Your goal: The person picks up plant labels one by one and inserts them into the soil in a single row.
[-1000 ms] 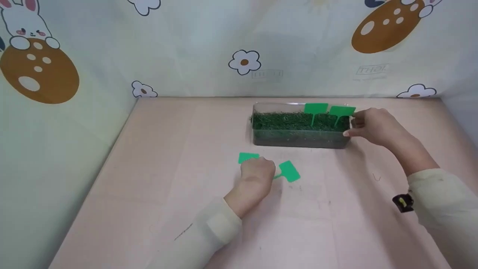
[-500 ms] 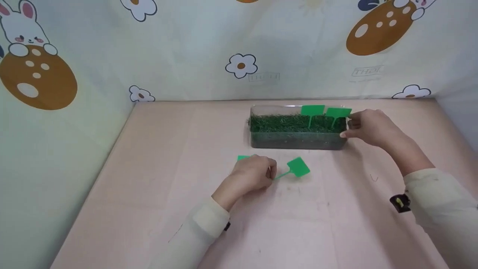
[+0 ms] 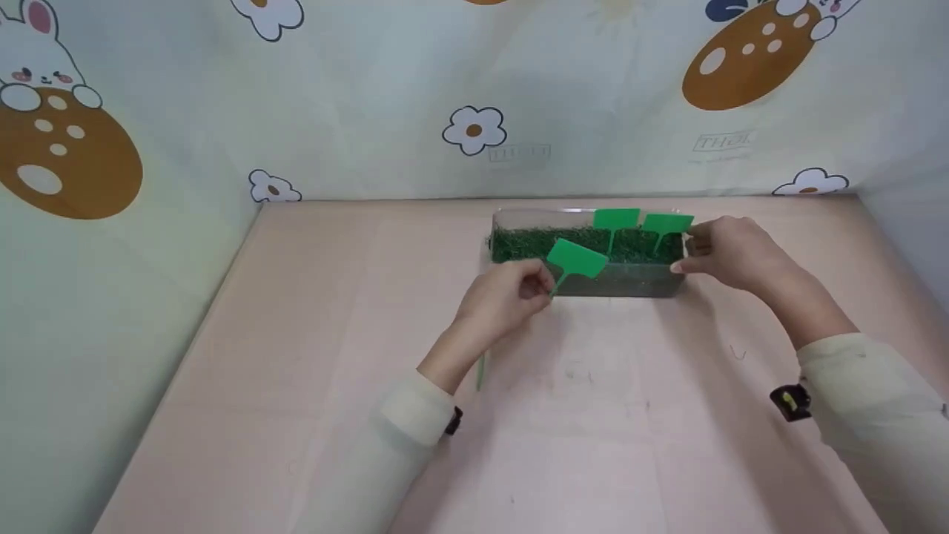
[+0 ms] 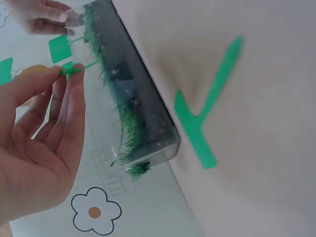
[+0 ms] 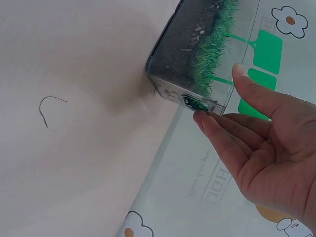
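My left hand (image 3: 504,300) pinches a green plant label (image 3: 577,259) by its stem, in front of the clear plastic planter box (image 3: 623,282) filled with dark soil and artificial grass (image 3: 519,243). The label's head is up and tilted, overlapping the box's front in the head view. At the box's right end, my right hand (image 3: 741,248) holds the wall between thumb and fingers. Two more labels stand in the grass towards the right, a middle one (image 3: 617,218) and a right one (image 3: 667,223). Another loose label (image 4: 198,123) lies on the table, mostly hidden by my left arm in the head view.
The pale pink table (image 3: 334,311) meets a patterned backdrop (image 3: 371,111) just behind the box. A thin dark curved strand (image 5: 43,108) lies on the table to the right of the box.
My left hand has lifted the label from the table and carried it up to the box's front, turning its head upward. The right hand has stayed at the box's end.
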